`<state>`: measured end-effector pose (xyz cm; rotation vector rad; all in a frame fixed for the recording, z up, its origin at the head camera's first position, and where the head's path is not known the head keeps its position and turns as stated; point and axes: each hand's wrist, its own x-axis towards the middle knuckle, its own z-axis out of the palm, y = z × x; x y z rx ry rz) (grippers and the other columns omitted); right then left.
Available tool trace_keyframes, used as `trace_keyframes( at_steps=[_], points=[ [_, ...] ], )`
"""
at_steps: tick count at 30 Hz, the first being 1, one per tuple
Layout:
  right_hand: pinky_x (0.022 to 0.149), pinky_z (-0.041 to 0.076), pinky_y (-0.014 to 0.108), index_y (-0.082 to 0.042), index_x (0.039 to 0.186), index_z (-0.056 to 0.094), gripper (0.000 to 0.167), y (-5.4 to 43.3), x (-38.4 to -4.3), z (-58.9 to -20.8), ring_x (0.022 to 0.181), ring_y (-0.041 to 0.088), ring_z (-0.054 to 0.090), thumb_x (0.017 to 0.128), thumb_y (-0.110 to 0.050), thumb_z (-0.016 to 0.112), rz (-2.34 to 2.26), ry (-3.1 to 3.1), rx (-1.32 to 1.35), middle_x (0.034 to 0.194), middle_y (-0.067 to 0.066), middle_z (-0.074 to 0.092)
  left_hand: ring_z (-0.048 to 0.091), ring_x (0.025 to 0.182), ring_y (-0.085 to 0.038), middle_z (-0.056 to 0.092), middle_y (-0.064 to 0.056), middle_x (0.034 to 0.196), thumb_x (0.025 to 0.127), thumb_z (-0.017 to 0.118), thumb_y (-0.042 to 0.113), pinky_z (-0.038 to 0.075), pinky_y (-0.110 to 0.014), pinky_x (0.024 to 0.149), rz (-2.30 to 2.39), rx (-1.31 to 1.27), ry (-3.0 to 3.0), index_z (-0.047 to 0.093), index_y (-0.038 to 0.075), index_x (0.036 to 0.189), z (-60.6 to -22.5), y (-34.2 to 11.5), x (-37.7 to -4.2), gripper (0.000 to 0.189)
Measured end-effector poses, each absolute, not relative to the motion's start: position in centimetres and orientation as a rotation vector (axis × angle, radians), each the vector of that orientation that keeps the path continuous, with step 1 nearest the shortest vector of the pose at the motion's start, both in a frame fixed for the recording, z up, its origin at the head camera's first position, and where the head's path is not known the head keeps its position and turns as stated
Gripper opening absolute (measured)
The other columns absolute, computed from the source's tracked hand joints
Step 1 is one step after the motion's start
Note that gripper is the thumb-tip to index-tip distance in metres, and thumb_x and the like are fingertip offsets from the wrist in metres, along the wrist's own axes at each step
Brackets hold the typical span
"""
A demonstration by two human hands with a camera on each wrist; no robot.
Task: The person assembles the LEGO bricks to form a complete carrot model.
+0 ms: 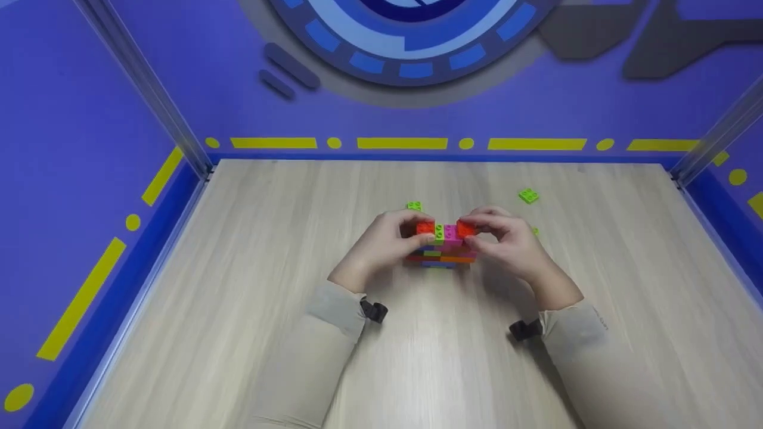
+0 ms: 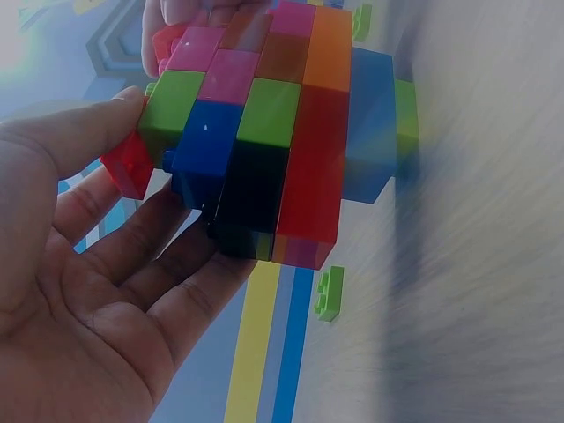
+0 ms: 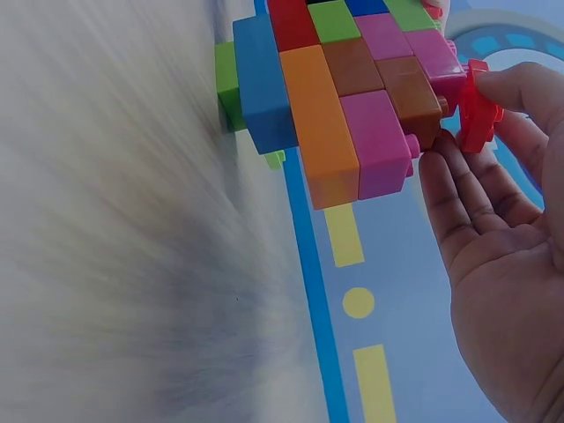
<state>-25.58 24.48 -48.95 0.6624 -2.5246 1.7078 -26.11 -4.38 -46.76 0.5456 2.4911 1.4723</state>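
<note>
A stack of toy building bricks (image 1: 458, 258) stands upright on the table between the hands. Orange, red, brown, pink, green and dark blue bricks form its wider upper part (image 2: 264, 115). A blue brick (image 3: 264, 84) and a green brick (image 3: 228, 86) make the narrower foot. At the stack's top left, my left hand (image 1: 390, 238) pinches a red brick (image 2: 130, 166) between thumb and fingers. My right hand (image 1: 506, 241) pinches another red brick (image 3: 478, 110) at the top right. Whether either red brick is fully seated cannot be told.
Loose green bricks lie behind the stack: one (image 1: 414, 205) beyond the left hand, one (image 1: 529, 195) farther back right, and one (image 1: 535, 231) partly hidden by the right hand. Blue panels (image 1: 381, 128) wall the wooden table (image 1: 250, 286) at back and sides.
</note>
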Motion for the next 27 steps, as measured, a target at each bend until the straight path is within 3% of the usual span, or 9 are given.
trace_keyframes(
  at_steps=[10,18,27],
  points=[
    [0.115,0.048,0.009,-0.013,0.136,0.084,0.031,24.17,-25.21,-49.05,0.127,0.013,0.065,0.105,-0.016,0.083,1.623,-2.586,0.632,0.137,0.007,0.072,0.07,0.127,-0.016,0.078,0.003,0.142,0.108,0.08,0.036,0.057,-0.043,0.12,1.467,0.541,2.494,0.076,0.022,0.146,-46.71,-4.42,-25.96,0.041],
    [0.113,0.049,0.007,-0.01,0.139,0.081,0.033,24.08,-25.08,-48.86,0.132,0.012,0.061,0.106,-0.013,0.08,1.536,-2.6,0.69,0.14,0.009,0.068,0.071,0.122,-0.015,0.078,0.002,0.138,0.109,0.078,0.035,0.06,-0.042,0.115,1.463,0.551,2.5,0.076,0.021,0.146,-46.67,-4.31,-25.79,0.04],
    [0.112,0.045,0.002,-0.006,0.143,0.078,0.034,23.71,-24.7,-48.33,0.14,0.027,0.057,0.11,-0.012,0.074,1.421,-2.633,0.734,0.143,0.011,0.065,0.071,0.121,-0.015,0.078,0.002,0.138,0.108,0.079,0.035,0.06,-0.041,0.114,1.466,0.556,2.504,0.076,0.021,0.146,-46.72,-4.34,-25.83,0.04]
  ],
)
